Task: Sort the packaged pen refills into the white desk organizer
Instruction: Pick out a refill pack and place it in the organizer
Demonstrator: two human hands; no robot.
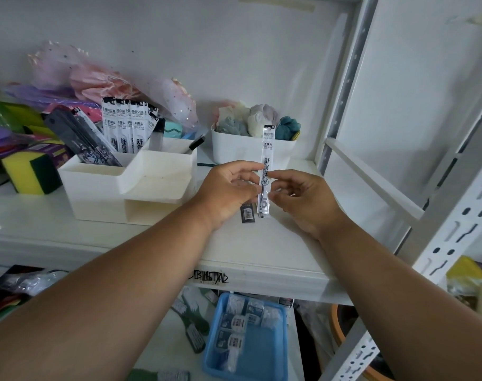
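Note:
A white desk organizer [97, 182] stands on the shelf at the left. Several packaged pen refills [127, 130] stand upright in its rear compartment, and dark packets [83, 138] lean in its left one. In front of me, one packaged refill [266, 149] is held upright. My left hand [229, 188] pinches it from the left, my right hand [300, 199] from the right. A dark packet [247, 214] sticks out below my left hand; whether that hand holds it I cannot tell.
A white bin [234, 149] of cloth items stands behind the hands. Yellow-green sponges [28, 171] and pink tulle lie at the left. A white metal upright [454, 229] rises at the right. On the lower shelf sits a blue tray [267, 350].

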